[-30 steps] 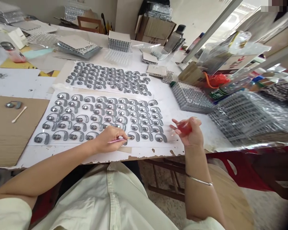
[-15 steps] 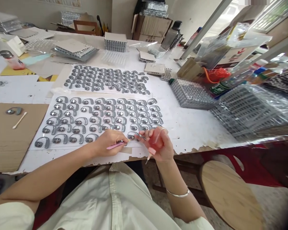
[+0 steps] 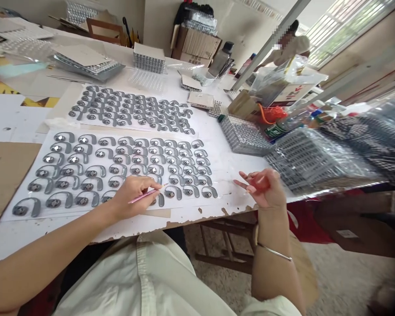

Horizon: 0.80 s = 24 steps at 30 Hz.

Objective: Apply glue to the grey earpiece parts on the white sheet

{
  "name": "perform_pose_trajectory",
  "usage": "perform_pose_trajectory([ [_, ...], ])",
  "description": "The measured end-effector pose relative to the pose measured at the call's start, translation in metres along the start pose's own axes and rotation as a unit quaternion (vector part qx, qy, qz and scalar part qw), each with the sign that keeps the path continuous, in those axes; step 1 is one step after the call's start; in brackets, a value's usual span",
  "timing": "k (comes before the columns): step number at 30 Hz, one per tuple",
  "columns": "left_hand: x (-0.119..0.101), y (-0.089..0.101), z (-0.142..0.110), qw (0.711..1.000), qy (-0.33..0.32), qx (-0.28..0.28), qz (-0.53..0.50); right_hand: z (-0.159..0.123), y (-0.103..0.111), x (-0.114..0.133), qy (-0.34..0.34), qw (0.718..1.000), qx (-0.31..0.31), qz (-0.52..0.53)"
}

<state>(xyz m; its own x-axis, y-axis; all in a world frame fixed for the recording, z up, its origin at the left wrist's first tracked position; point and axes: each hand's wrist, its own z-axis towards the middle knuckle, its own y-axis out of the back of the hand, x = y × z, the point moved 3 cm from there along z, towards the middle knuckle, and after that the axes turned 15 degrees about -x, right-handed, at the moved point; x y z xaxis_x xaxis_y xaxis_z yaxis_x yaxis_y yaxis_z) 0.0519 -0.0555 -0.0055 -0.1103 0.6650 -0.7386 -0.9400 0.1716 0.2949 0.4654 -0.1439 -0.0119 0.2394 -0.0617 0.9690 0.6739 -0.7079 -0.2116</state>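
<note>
My left hand point(image 3: 133, 197) pinches a slim pink tool point(image 3: 141, 196), its tip over the bottom rows of grey ear-hook-shaped pieces point(image 3: 159, 199). These pieces, each with a shiny round disc, lie in rows on a white sheet point(image 3: 213, 177). A second sheet of them point(image 3: 131, 125) lies farther up the table. To the right, off the sheet, my right hand point(image 3: 263, 188) holds a translucent red item point(image 3: 261, 183), mostly hidden by the fingers. Two of its fingers stretch out to the left.
Plastic-wrapped grey trays point(image 3: 243, 136) point(image 3: 316, 164) stand to the right, and stacked trays point(image 3: 149, 59) stand at the back. The white table's front edge point(image 3: 197, 217) is chipped. Brown cardboard point(image 3: 6, 175) lies at left. A person point(image 3: 289, 48) stands in the far background.
My right hand has moved right, away from the left hand and off the sheet. The whole scene has shifted left in view. My left hand still holds the pink tool.
</note>
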Motion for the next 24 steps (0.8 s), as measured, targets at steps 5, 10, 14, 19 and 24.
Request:
perform_pose_trajectory([
  [5, 0.008, 0.003, 0.005, 0.992, 0.12, -0.029, 0.027, -0.027, 0.009, -0.008, -0.034, 0.999, 0.021, -0.002],
  [10, 0.009, 0.006, 0.012, 0.965, 0.261, -0.002, 0.016, -0.065, -0.005, -0.016, -0.051, 0.998, 0.043, -0.003],
  [14, 0.006, 0.009, 0.015, 0.951, 0.307, 0.003, 0.028, -0.076, -0.023, -0.021, -0.071, 0.996, 0.046, -0.002],
  [19, 0.008, 0.017, 0.017, 0.944, 0.331, -0.005, 0.006, -0.08, -0.033, -0.024, -0.087, 0.993, 0.075, -0.007],
  [24, 0.004, 0.025, 0.02, 0.962, 0.272, -0.003, 0.029, -0.073, -0.032, -0.002, 0.037, 0.996, 0.078, 0.0],
])
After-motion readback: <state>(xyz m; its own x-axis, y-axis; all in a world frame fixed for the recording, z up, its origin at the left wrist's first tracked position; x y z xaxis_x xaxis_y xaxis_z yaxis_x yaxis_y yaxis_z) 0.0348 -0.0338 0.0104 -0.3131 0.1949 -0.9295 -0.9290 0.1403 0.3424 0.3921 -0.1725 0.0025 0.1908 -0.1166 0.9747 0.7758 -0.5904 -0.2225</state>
